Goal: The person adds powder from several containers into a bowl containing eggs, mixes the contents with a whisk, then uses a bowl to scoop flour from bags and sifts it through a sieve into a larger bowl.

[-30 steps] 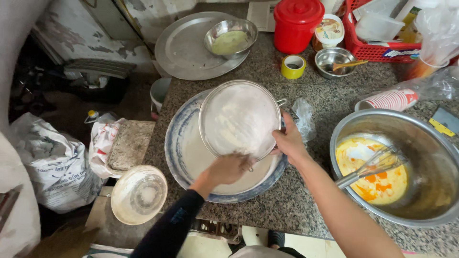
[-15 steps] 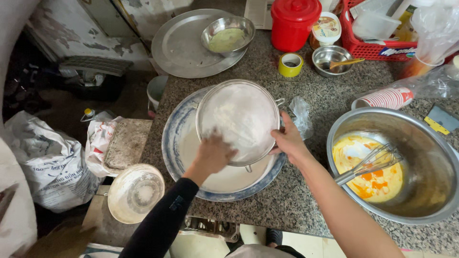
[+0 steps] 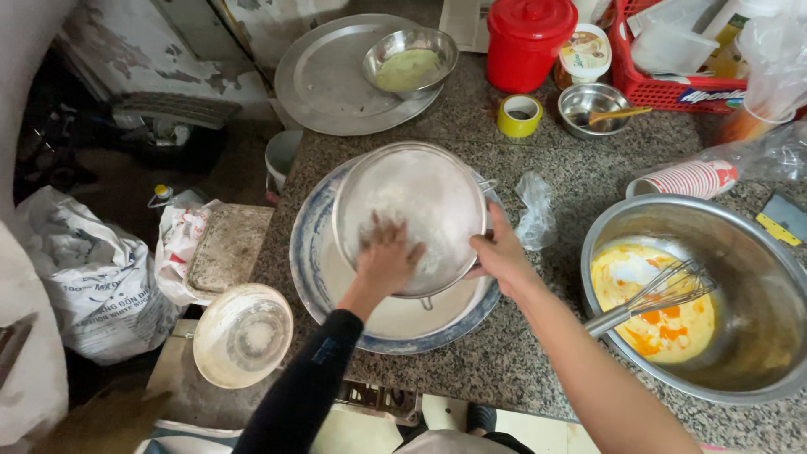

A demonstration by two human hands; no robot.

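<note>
A round metal sieve [image 3: 420, 197] filled with white flour sits tilted over a large blue-rimmed plate [image 3: 309, 269] that has flour in it. My right hand [image 3: 502, 255] grips the sieve's rim on its right side. My left hand [image 3: 387, 256], in a dark sleeve, reaches inside the sieve with its fingers pressed into the flour. Both hands are dusted white.
A big steel bowl [image 3: 756, 244] with beaten egg and a whisk [image 3: 664, 292] stands at the right. A steel tray [image 3: 328, 80] with a small bowl, a red canister [image 3: 525, 38], a yellow tape roll [image 3: 519, 115], paper cups [image 3: 685, 178] and a red basket sit behind. A flour-dusted bowl [image 3: 242, 335] rests lower left.
My left hand has moved from the sieve's lower rim up into the sieve and now rubs the flour. The right hand has kept its hold on the rim.
</note>
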